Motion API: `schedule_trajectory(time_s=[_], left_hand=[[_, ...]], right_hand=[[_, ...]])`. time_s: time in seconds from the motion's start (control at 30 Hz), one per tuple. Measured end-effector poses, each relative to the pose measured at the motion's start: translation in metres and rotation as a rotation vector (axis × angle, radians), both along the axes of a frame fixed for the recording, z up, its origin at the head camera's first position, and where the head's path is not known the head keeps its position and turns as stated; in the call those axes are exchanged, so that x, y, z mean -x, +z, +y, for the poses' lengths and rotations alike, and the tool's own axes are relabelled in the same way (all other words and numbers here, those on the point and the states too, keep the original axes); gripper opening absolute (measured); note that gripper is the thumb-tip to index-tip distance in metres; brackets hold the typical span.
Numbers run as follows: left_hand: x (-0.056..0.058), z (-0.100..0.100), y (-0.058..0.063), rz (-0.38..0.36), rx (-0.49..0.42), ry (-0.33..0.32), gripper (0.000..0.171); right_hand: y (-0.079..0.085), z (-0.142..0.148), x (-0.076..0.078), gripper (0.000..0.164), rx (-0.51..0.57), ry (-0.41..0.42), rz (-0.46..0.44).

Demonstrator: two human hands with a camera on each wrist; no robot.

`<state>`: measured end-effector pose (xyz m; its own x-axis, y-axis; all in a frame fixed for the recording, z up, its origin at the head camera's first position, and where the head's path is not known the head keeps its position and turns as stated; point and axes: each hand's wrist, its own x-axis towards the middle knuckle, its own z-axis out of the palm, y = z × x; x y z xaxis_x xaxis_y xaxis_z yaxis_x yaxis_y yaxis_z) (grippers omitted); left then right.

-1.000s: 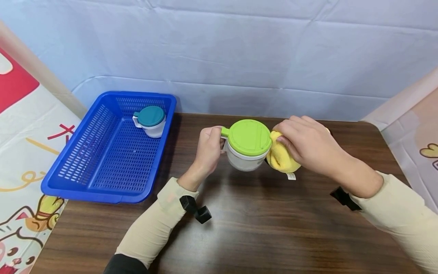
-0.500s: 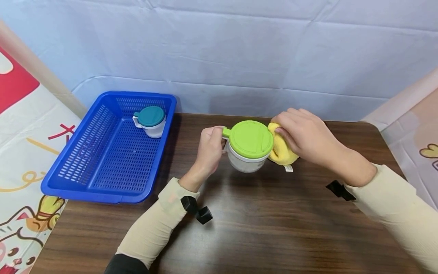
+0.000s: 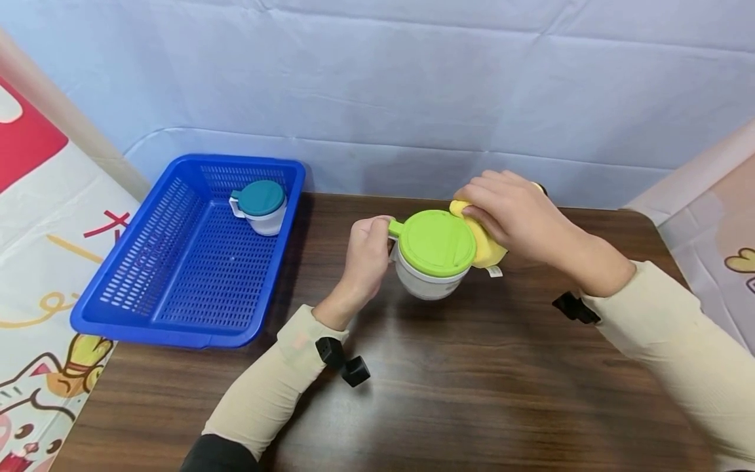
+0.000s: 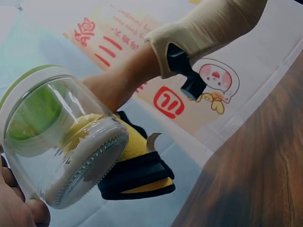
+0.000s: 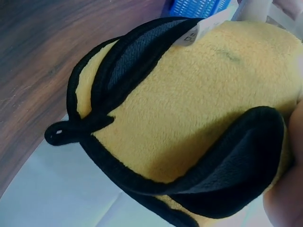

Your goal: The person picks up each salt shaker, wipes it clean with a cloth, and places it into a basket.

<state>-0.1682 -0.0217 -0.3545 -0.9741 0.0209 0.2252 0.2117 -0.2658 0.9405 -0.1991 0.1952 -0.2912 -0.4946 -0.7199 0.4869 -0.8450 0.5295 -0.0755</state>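
Observation:
My left hand (image 3: 367,257) grips the handle of a clear glass seasoning jar (image 4: 57,137) with a bright green lid (image 3: 438,242), held over the table. In the left wrist view the jar is tilted, and whitish contents show near its ridged base. My right hand (image 3: 512,208) holds a bunched yellow cleaning cloth (image 3: 487,248) against the jar's right side. Black edging, a hanging loop and a white tag show on the cloth (image 5: 189,109) in the right wrist view. The fingers behind the cloth are mostly hidden.
A blue plastic basket (image 3: 154,335) stands on the left of the dark wooden table (image 3: 472,393). Inside it, at the back right, is a similar jar with a teal lid (image 3: 261,198). A pale cloth backdrop (image 3: 377,85) rises behind the table's far edge.
My right hand and the cloth have moved left and away from me along the jar's side. The jar and my left hand have shifted slightly right.

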Motion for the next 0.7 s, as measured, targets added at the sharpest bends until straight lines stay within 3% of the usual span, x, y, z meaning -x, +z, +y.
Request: schedule_trajectory(time_s=[0.27, 0.7], left_hand=[[0.0, 0.003, -0.001, 0.013, 0.035, 0.003, 0.03], [-0.002, 0.006, 0.002, 0.004, 0.087, 0.02, 0.03]], right_hand=[[0.007, -0.005, 0.006, 0.01, -0.058, 0.057, -0.013], [0.022, -0.02, 0.009, 0.012, -0.098, 0.143, 0.089]])
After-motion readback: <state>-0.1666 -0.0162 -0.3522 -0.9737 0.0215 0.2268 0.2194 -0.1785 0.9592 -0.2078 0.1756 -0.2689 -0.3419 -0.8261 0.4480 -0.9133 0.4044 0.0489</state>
